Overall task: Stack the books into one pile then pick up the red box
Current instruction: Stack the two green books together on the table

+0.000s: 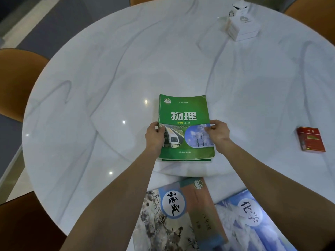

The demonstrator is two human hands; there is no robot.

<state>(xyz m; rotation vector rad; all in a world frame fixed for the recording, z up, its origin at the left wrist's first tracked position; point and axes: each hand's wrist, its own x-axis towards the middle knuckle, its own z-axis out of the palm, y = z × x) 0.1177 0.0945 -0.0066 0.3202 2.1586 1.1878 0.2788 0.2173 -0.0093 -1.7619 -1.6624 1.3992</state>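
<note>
Nearest books: two more textbooks lie toward the person from the grip, at the near table edge, a grey-and-brown Chinese-language textbook [174, 216] and, just to its right, a blue chemistry textbook [253, 221]; neither is stacked yet.
Grip: left hand [154, 136] is closed on the left edge of the green physics textbook [184, 116], fingers curled under, thumb on the cover; right hand [218, 134] pinches the right edge at about the same height.
Under the grip: a darker green edge shows beneath the book's near end, probably a second book [186, 160] already below it; I cannot tell more.
Handling, books: thin softcovers with glossy covers, so likely floppy and a little slippery on one another; judged best held by both long edges near the middle, as now, and squared off by the spine.
Red box: a small red cigarette packet [310, 139] sits well to the right of the right hand, flat on the table, untouched.
Handling, box: light, stiff cardboard, slick wrap; a pinch across its two long sides should do.
Farther out: a white tissue box [241, 27] stands far beyond the grip, on the round white marble table [108, 69].
</note>
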